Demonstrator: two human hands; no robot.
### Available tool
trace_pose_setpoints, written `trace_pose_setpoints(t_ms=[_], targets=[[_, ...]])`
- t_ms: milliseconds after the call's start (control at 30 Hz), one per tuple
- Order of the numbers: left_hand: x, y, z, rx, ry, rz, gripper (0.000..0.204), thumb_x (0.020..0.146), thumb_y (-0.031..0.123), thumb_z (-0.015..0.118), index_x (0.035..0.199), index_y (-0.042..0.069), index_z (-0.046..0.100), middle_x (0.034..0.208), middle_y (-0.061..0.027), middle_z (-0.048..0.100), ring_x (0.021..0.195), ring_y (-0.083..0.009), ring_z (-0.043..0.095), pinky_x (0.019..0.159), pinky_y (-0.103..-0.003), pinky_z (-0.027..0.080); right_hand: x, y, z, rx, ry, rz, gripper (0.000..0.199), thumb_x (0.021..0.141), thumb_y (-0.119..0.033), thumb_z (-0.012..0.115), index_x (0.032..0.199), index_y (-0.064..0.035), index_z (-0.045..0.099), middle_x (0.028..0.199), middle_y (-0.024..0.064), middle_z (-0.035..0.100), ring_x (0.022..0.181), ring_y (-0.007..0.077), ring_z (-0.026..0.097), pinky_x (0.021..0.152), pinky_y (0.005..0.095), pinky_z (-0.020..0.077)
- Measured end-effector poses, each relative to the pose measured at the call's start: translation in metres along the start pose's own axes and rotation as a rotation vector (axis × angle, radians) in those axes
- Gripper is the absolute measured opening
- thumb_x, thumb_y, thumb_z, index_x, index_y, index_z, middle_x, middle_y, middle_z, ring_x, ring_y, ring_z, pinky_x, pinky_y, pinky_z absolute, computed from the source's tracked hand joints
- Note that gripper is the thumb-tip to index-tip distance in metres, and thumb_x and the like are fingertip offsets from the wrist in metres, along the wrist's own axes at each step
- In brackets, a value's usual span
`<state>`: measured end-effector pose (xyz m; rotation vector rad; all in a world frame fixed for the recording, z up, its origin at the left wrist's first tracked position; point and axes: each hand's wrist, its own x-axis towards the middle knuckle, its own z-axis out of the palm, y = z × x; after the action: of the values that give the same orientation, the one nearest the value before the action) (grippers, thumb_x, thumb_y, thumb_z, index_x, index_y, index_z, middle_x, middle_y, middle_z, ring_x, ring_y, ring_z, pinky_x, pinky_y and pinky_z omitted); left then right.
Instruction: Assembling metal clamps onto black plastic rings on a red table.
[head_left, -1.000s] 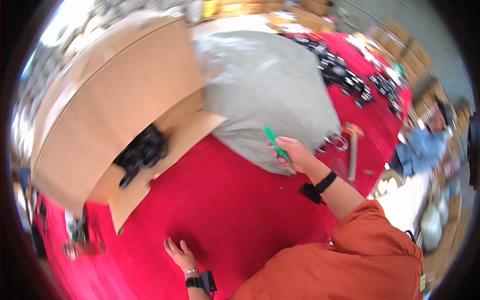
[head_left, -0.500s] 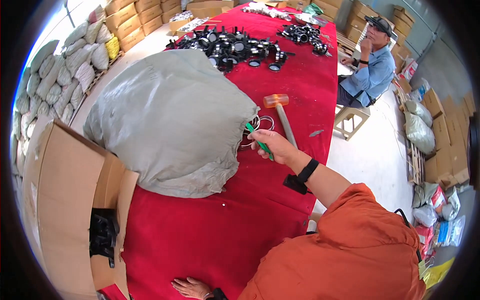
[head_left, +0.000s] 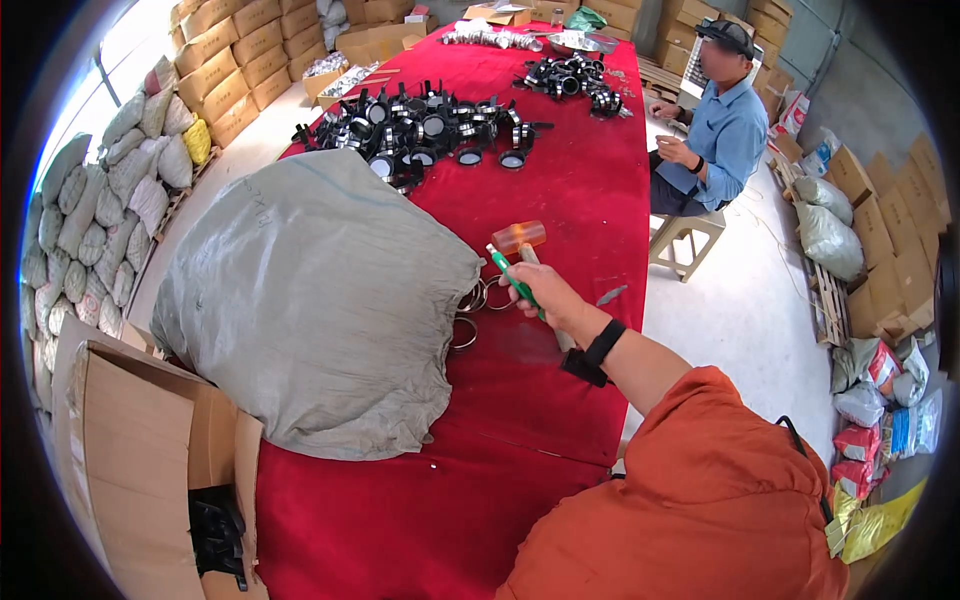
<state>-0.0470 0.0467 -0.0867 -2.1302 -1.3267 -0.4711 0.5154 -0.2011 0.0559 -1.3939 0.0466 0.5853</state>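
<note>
My right hand [head_left: 545,293] is closed around a slim green pen-shaped tool [head_left: 513,277] with a pale tip pointing up and to the left. Just left of the hand, several shiny metal rings [head_left: 463,335] lie at the mouth of a big grey-green woven sack [head_left: 310,310]; some are partly hidden by the cloth. Behind the hand, a mallet [head_left: 519,236] with a clear orange head lies on the red-covered table [head_left: 400,530], its wooden handle partly covered by my hand and wrist. My left hand is out of the picture.
Black ring-shaped clamp parts [head_left: 430,125] are heaped farther along the table, with a smaller pile [head_left: 570,75] beyond. An open cardboard box [head_left: 130,450] with black parts stands at the near left. A co-worker [head_left: 725,130] sits on a stool [head_left: 685,245] at the right.
My right hand has drawn the green tool back from the sack's mouth, uncovering more rings. My left hand has left the picture. The co-worker's raised hand has come down from the face.
</note>
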Motion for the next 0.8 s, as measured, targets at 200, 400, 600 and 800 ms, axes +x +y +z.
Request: trace_pose_setpoints(t_ms=[200,400,600,800], targets=[[-0.002,-0.004,-0.002,-0.016,-0.099,0.004,0.045,0.097,0.036,0.035,0.130,0.006,0.043,0.131,-0.0154,0.045,0.118,-0.0307,0.047,0.091,-0.044,0.041,0.066,0.005,-0.065,0.086,0.244,-0.060,0.015,0.087,-0.017,0.043,0.086,-0.0055,0.053,0.067,0.0024,0.052,0.051,0.0084,0.045,0.039,0.0218,0.0351],[-0.001,0.003,-0.011,0.015,-0.195,0.012,0.047,0.097,0.034,0.035,0.134,0.006,0.038,0.134,-0.0159,0.042,0.121,-0.0307,0.045,0.094,-0.045,0.040,0.113,0.022,-0.156,0.154,0.436,-0.080,0.009,0.088,-0.008,0.045,0.086,-0.0008,0.051,0.071,0.0091,0.055,0.062,0.0186,0.057,0.050,0.0286,0.0499],[0.001,0.010,-0.014,0.047,-0.305,-0.046,0.047,0.096,0.033,0.035,0.134,0.006,0.037,0.136,-0.0165,0.040,0.123,-0.0307,0.042,0.095,-0.044,0.039,0.143,0.005,-0.200,-0.140,0.445,-0.162,0.010,0.083,-0.008,0.053,0.082,0.0015,0.056,0.071,0.0142,0.061,0.063,0.0233,0.061,0.055,0.0332,0.0509],[0.002,-0.017,0.021,-0.212,-0.604,-0.174,0.060,0.091,0.043,0.031,0.132,-0.001,0.038,0.142,-0.0159,0.030,0.130,-0.0337,0.028,0.107,-0.045,0.022,0.144,-0.010,-0.235,-0.087,0.434,0.057,0.032,0.082,-0.031,0.061,0.105,-0.0108,0.053,0.094,0.0036,0.053,0.086,0.0180,0.056,0.070,0.0361,0.0494]])
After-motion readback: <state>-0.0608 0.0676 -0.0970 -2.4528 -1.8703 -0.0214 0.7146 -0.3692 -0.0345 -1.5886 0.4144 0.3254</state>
